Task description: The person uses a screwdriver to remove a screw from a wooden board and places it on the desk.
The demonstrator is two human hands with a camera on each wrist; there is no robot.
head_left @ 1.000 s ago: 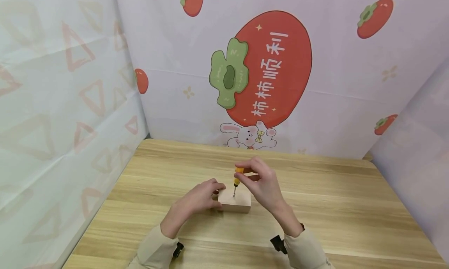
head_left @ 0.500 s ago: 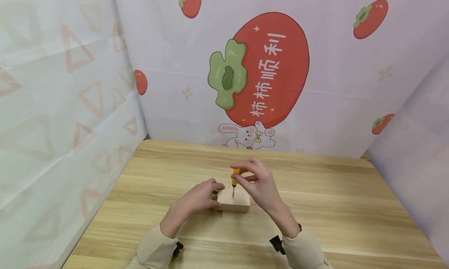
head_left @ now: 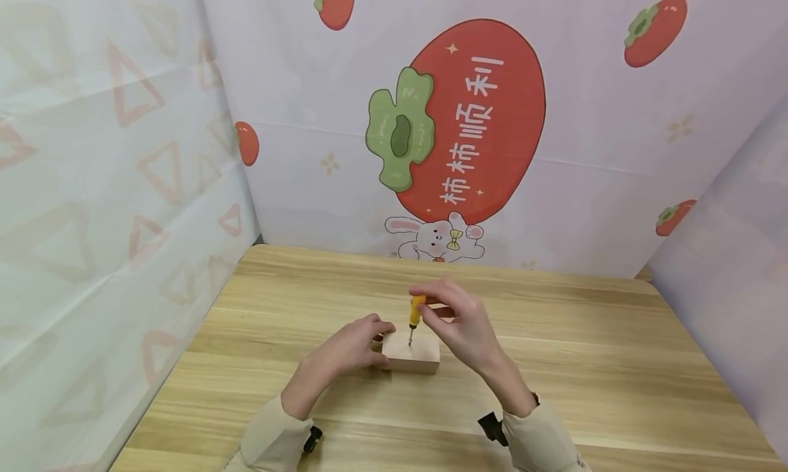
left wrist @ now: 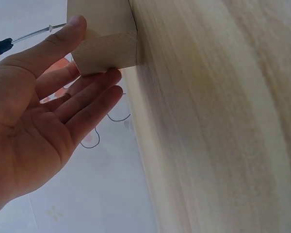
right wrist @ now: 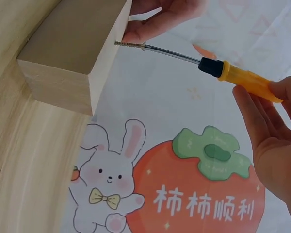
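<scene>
A pale wooden block (head_left: 425, 350) lies on the table, with my left hand (head_left: 347, 345) gripping its left end between thumb and fingers. In the right wrist view a metal screw (right wrist: 130, 44) stands in the block's upper face, most of its shank exposed. The tip of a screwdriver (right wrist: 247, 80) with a yellow handle and black collar meets the screw head. My right hand (head_left: 468, 328) pinches the handle between thumb and fingers, above the block. Seen from the left wrist, the left thumb (left wrist: 63, 39) lies along the block's edge near the screw.
The wood-grain table (head_left: 572, 376) extends around the block on all sides. Behind it hangs a printed backdrop (head_left: 295, 185) with persimmons and a rabbit. Another patterned sheet (head_left: 123, 253) closes off the left side, and a pale one (head_left: 739, 267) the right.
My right fingers have shifted slightly on the handle, and the screwdriver's top leans a little farther right than half a second ago. The left hand and block hold their place.
</scene>
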